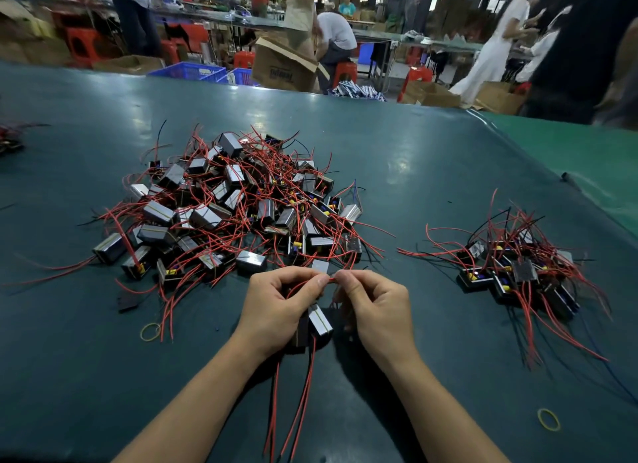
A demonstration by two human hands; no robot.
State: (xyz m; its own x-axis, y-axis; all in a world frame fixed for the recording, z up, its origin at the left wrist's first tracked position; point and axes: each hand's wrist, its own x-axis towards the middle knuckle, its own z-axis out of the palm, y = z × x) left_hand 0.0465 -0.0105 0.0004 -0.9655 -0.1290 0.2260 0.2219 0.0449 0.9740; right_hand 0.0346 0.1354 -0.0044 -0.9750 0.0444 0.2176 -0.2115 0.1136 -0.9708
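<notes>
Both hands (276, 304) (376, 307) pinching red wire (332, 280), small module (319, 319) under L palm

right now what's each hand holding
Left hand: closed, pinching the red wire.
Right hand: closed, pinching the same red wire.

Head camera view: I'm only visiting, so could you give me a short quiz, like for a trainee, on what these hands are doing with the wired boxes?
1. True or false: the left hand and the right hand both pinch the same red wire.
2. Where is the larger pile of wired boxes? A: on the table, just beyond the hands. B: inside a blue crate. C: on the floor.
3. Fill the gap: the metal box between the hands has a ___ band round it.
Key: 1 true; 2 A; 3 yellow.
</notes>
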